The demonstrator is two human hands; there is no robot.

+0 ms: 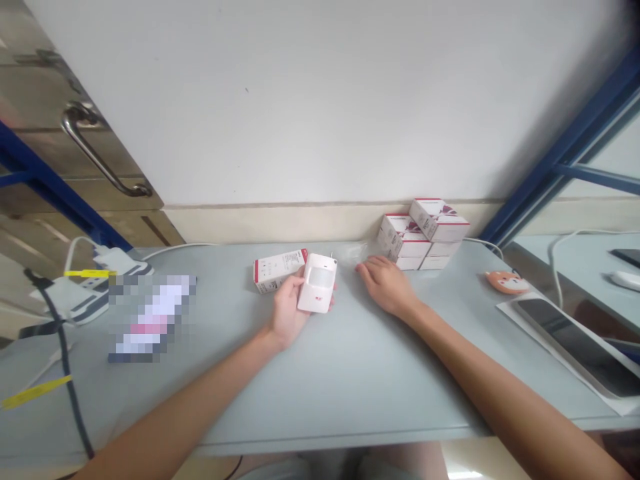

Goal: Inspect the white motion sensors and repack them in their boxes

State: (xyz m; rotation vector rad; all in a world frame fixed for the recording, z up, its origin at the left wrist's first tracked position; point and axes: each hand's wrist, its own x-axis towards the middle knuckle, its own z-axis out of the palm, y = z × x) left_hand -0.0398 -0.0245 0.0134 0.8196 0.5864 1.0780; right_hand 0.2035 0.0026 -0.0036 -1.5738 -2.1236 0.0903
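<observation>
A white motion sensor (319, 283) with a pale window, a small red mark and a short aerial at its top is in my left hand (290, 310). My thumb and fingers are closed around its sides, and it tilts up toward me. Just behind that hand lies a white and red box (279, 269). My right hand (387, 283) rests on the desk with its fingers curled at the edge of some clear crumpled plastic (354, 252). Whether those fingers grip the plastic is hidden.
Several white and red boxes (405, 233) are stacked against the wall behind my right hand. A blurred-out flat thing (153, 320) and power strips (113, 280) with cables lie left. At right are an orange animal-faced item (507, 281) and a dark phone-like slab (575, 343).
</observation>
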